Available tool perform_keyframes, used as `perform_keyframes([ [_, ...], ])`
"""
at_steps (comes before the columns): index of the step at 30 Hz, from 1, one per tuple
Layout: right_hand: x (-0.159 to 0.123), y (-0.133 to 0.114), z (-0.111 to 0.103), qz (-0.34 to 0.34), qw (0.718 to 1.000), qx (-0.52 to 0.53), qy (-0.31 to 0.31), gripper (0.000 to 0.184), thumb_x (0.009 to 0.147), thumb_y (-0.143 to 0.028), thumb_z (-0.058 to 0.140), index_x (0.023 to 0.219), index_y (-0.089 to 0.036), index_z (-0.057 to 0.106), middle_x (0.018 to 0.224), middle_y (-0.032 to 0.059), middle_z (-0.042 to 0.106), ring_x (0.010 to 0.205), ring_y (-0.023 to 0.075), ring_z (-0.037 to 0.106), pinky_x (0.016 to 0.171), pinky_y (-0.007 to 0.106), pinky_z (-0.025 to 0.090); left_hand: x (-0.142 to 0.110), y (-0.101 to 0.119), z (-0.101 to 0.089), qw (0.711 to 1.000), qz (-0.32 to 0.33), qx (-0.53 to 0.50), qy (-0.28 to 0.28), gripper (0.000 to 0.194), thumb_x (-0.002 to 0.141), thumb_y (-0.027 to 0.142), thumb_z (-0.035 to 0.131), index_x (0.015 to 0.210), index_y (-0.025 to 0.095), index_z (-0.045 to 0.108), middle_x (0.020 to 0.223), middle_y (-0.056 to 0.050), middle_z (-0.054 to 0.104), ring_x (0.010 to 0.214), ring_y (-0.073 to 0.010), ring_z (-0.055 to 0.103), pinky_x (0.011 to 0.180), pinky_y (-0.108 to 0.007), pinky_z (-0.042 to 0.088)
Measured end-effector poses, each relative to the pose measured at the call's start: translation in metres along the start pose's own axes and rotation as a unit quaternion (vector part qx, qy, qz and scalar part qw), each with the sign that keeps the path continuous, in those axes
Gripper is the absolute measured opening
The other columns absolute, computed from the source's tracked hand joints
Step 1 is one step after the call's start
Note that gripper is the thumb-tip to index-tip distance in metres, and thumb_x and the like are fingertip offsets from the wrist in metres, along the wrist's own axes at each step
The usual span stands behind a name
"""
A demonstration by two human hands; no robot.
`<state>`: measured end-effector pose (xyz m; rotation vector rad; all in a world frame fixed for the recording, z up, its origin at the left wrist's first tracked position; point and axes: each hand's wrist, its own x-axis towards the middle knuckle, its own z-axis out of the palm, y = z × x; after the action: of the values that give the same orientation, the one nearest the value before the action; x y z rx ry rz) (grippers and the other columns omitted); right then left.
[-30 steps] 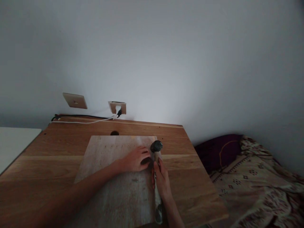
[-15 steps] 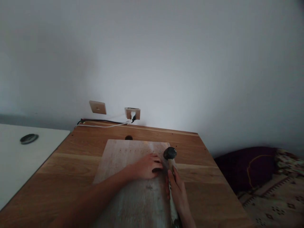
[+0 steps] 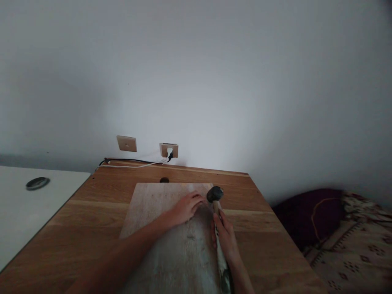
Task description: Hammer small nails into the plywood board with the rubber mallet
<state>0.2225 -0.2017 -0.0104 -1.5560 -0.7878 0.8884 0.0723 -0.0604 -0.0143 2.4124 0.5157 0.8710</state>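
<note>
A pale wooden board (image 3: 159,228) lies on a brown wooden desk (image 3: 92,212). My right hand (image 3: 225,239) is wrapped round the light handle of a hammer (image 3: 218,220). The hammer's dark head sits at the board's far right corner. My left hand (image 3: 186,207) rests on the board just left of the hammer head, fingers curled together at a spot near a row of small dark dots. Whether it pinches anything is too small to tell.
A round hole (image 3: 164,180) in the desk lies beyond the board. Two wall plates (image 3: 126,143) sit above the desk's back edge, one with a white cable (image 3: 131,165) plugged in. A white table (image 3: 27,212) with a dark round lid (image 3: 37,183) stands left. A patterned bed (image 3: 352,237) lies right.
The view has swung left, bringing the white table and lid into sight. My left hand's fingers have moved up toward the hammer head. The hammer stays in my right hand.
</note>
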Motion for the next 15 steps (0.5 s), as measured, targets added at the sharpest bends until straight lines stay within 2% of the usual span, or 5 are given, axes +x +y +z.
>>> perform_keyframes([
  [2, 0.000, -0.005, 0.003, 0.024, 0.999, 0.034, 0.000, 0.061, 0.073, -0.083, 0.071, 0.084, -0.024, 0.060, 0.054, -0.0059, 0.053, 0.034, 0.0120, 0.042, 0.029, 0.025, 0.033, 0.004, -0.007, -0.003, 0.997, -0.042, -0.042, 0.050, 0.030, 0.098, 0.005, 0.052, 0.112, 0.019, 0.074, 0.112, -0.009, 0.073, 0.103, -0.0197, 0.069, 0.095, -0.033, 0.055],
  [7, 0.003, -0.007, 0.004, 0.012, 0.998, 0.062, -0.008, 0.062, 0.069, -0.082, 0.075, 0.079, -0.024, 0.056, 0.050, -0.0064, 0.052, 0.031, 0.0103, 0.039, 0.028, 0.024, 0.034, 0.014, -0.025, -0.008, 0.980, -0.138, -0.062, 0.130, 0.025, 0.089, 0.001, 0.060, 0.097, 0.019, 0.075, 0.100, -0.006, 0.076, 0.097, -0.0197, 0.070, 0.094, -0.034, 0.056],
  [10, 0.005, -0.006, 0.004, 0.005, 0.998, 0.055, -0.015, 0.058, 0.071, -0.079, 0.074, 0.079, -0.025, 0.055, 0.049, -0.0066, 0.052, 0.031, 0.0105, 0.040, 0.029, 0.023, 0.033, 0.019, -0.031, -0.008, 0.976, -0.165, -0.065, 0.126, 0.023, 0.088, 0.001, 0.062, 0.097, 0.018, 0.075, 0.098, -0.005, 0.078, 0.094, -0.0188, 0.071, 0.092, -0.033, 0.056],
  [15, 0.002, -0.009, 0.004, -0.006, 0.999, 0.040, -0.019, 0.057, 0.071, -0.079, 0.073, 0.077, -0.026, 0.053, 0.046, -0.0078, 0.048, 0.032, 0.0109, 0.039, 0.029, 0.024, 0.032, 0.024, -0.031, -0.007, 0.978, -0.169, -0.066, 0.107, 0.024, 0.085, -0.001, 0.066, 0.095, 0.018, 0.077, 0.094, -0.004, 0.080, 0.089, -0.0181, 0.073, 0.089, -0.032, 0.058],
])
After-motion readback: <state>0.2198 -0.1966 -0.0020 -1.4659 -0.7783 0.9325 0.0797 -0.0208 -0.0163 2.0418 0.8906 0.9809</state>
